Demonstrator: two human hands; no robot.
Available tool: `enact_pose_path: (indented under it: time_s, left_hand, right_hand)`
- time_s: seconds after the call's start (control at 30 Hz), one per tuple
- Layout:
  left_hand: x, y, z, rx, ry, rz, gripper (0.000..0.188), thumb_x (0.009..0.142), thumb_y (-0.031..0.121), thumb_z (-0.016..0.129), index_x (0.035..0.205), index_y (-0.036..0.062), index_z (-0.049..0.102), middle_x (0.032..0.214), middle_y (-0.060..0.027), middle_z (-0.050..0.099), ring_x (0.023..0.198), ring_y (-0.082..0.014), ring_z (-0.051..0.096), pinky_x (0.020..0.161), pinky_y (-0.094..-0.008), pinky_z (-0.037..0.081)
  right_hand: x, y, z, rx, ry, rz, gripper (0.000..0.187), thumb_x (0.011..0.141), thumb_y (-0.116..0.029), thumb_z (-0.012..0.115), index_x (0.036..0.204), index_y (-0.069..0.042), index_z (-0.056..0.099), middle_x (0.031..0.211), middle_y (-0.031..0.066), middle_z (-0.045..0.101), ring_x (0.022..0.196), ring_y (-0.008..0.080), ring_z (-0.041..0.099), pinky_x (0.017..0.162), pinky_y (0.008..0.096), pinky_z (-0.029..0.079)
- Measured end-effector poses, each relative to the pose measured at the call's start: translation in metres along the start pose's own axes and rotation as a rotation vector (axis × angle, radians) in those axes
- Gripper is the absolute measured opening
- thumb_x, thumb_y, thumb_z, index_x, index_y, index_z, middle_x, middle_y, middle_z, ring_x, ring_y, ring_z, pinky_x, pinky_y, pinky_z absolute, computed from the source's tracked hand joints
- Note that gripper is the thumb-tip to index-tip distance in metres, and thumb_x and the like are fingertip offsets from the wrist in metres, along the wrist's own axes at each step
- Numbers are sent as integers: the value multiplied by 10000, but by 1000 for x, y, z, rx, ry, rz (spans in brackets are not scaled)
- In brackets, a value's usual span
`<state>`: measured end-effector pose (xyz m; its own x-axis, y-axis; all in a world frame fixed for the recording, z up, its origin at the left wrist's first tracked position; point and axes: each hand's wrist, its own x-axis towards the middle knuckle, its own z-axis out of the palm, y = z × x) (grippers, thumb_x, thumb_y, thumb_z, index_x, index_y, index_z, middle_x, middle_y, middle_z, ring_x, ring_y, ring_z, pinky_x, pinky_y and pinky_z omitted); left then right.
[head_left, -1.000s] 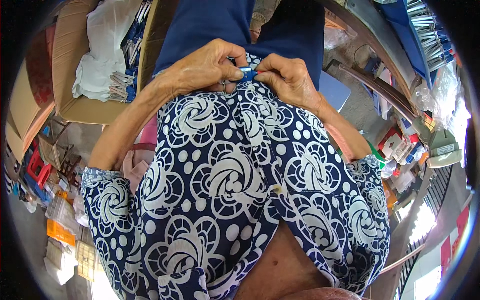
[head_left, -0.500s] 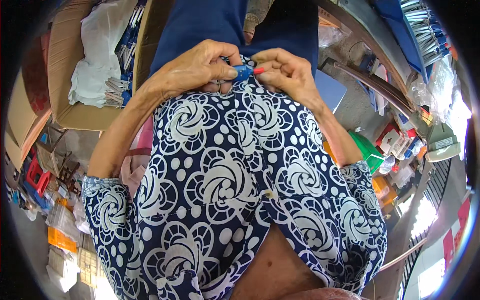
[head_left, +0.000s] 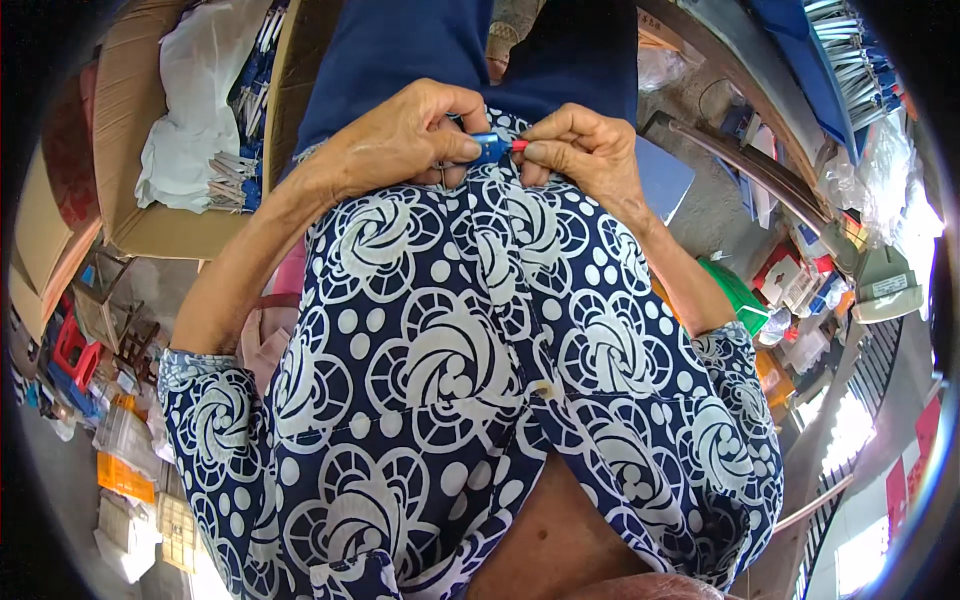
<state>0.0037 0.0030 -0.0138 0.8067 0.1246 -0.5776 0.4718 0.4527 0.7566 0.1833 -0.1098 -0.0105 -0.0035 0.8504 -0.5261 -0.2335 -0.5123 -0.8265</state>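
Above my lap, my left hand (head_left: 420, 135) pinches a small blue plastic piece (head_left: 489, 149) between thumb and fingers. A short red tip (head_left: 519, 146) sticks out of its right end. My right hand (head_left: 590, 150) has closed its thumb and forefinger on that red tip. A thin metal bit shows below the left fingers, too small to name. The blue piece lies roughly level, and the left fingers hide part of it.
An open cardboard box (head_left: 180, 232) on the left holds white plastic sheeting (head_left: 195, 100) and blue-and-white slim pieces (head_left: 232, 182). A blue tray (head_left: 815, 75) of similar pieces stands at the far right, near a wooden beam (head_left: 740, 165). A green container (head_left: 735, 298) sits by my right forearm.
My right hand has closed its thumb and forefinger onto the red tip, its fingers bunching closer together. My left hand keeps the blue piece in nearly the same place.
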Motion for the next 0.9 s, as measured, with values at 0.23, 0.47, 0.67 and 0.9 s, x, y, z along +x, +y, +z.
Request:
enact_pose_path:
  time_s: [0.23, 0.47, 0.67, 0.9]
  left_hand:
    - [-1, -2, 2, 11, 36, -1, 97, 802, 120, 521, 842, 35, 546, 568, 20, 514, 481, -6, 431, 428, -131, 324]
    - [0, -8, 3, 27, 30, 27, 93, 810, 115, 509, 835, 31, 539, 569, 20, 508, 488, -6, 432, 422, -132, 316]
    - [3, -10, 2, 18, 34, 33, 89, 813, 110, 503, 842, 32, 534, 582, 19, 506, 491, -5, 428, 424, -133, 310]
    - [-3, -2, 0, -90, 50, 39, 138, 812, 167, 534, 867, 41, 526, 615, 12, 516, 464, 1, 390, 405, -126, 270]
  right_hand:
    - [1, 6, 8, 4, 34, -6, 25, 769, 28, 588, 793, 25, 594, 653, 84, 610, 550, 80, 565, 500, 172, 450]
    - [5, 7, 10, -56, 4, -7, 10, 773, 21, 581, 781, 16, 585, 625, 67, 600, 535, 68, 552, 492, 172, 445]
    - [9, 6, 13, -98, 5, -16, 9, 777, 18, 569, 769, 17, 572, 597, 57, 585, 513, 63, 535, 473, 174, 434]
    - [7, 0, 13, -26, -34, 48, 194, 804, -25, 571, 992, 13, 540, 723, 34, 578, 597, 36, 506, 525, 148, 395]
